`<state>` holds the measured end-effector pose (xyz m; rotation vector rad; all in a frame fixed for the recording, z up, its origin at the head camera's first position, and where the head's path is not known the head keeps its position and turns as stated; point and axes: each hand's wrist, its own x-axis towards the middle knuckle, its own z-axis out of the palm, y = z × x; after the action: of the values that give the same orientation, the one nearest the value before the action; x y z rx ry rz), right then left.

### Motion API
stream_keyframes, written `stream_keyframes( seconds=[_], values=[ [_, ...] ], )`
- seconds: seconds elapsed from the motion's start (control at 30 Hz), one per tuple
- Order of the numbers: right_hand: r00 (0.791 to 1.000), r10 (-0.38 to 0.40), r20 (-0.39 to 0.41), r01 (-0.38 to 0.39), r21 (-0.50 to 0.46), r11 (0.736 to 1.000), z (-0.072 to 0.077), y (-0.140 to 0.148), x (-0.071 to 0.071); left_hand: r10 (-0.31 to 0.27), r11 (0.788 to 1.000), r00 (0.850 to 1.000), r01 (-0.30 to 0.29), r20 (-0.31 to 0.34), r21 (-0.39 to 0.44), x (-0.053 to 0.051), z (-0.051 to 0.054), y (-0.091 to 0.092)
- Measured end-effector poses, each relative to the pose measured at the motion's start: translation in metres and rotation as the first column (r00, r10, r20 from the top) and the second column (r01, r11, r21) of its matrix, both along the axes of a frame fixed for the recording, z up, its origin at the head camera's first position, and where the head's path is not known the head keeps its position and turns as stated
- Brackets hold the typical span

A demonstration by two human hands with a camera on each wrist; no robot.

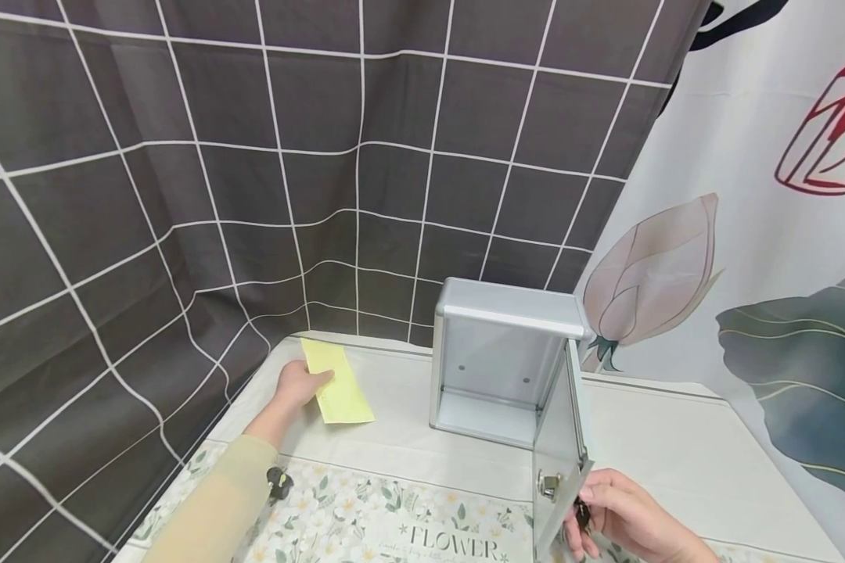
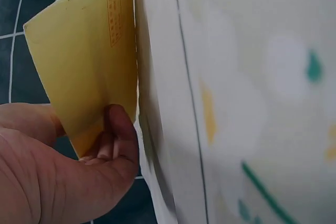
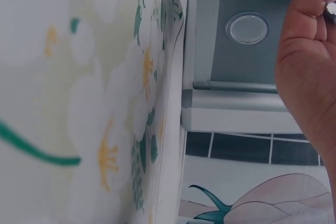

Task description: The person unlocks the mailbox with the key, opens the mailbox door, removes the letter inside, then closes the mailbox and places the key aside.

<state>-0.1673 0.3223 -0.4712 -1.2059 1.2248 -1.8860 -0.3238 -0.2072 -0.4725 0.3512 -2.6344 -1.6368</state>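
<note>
A flat yellow envelope [image 1: 339,385] with a small red printed box on one face stands tilted above the back left of the table. My left hand [image 1: 301,385] pinches its lower left edge, thumb on one side, fingers on the other in the left wrist view. Right of it stands a silver-grey metal box [image 1: 510,293], its door [image 1: 559,438] swung out toward me. At the door's outer face my right hand [image 1: 623,508] pinches a black-headed key [image 1: 581,512] by the lock [image 1: 549,485]. Much of that hand falls outside the right wrist view.
A white tablecloth [image 1: 394,461] with a flower print and the word FLOWER covers the table. Behind hangs a dark curtain [image 1: 394,188] with white grid lines. On the right is a white curtain [image 1: 676,328] with a lotus print.
</note>
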Motion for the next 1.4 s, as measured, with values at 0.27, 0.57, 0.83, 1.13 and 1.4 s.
stream_keyframes(
  seconds=[0.27, 0.57, 0.83, 1.13, 1.4],
  values=[
    [1.000, 0.010, -0.010, -0.010, -0.005, 1.000, 0.000, -0.001, -0.001, -0.001, 0.998, 0.999, 0.004, 0.043, -0.062, -0.001, -0.005, -0.002],
    [1.000, -0.007, -0.005, 0.007, 0.000, 1.000, 0.000, 0.000, 0.000, -0.026, 0.994, 0.996, 0.035, 0.083, -0.103, 0.004, -0.004, -0.005],
    [1.000, -0.013, -0.009, 0.013, 0.004, 1.000, -0.002, 0.000, 0.000, -0.047, 0.982, 0.992, 0.066, 0.113, -0.174, 0.009, 0.001, -0.003],
    [1.000, -0.021, -0.003, 0.021, 0.015, 1.000, -0.001, 0.001, 0.001, -0.070, 0.918, 0.994, 0.097, 0.082, -0.385, 0.011, 0.007, 0.002],
    [1.000, -0.022, -0.008, 0.022, 0.010, 1.000, -0.001, 0.000, 0.001, -0.076, 0.893, 0.997, 0.075, 0.016, -0.443, 0.008, 0.007, 0.006]
  ],
)
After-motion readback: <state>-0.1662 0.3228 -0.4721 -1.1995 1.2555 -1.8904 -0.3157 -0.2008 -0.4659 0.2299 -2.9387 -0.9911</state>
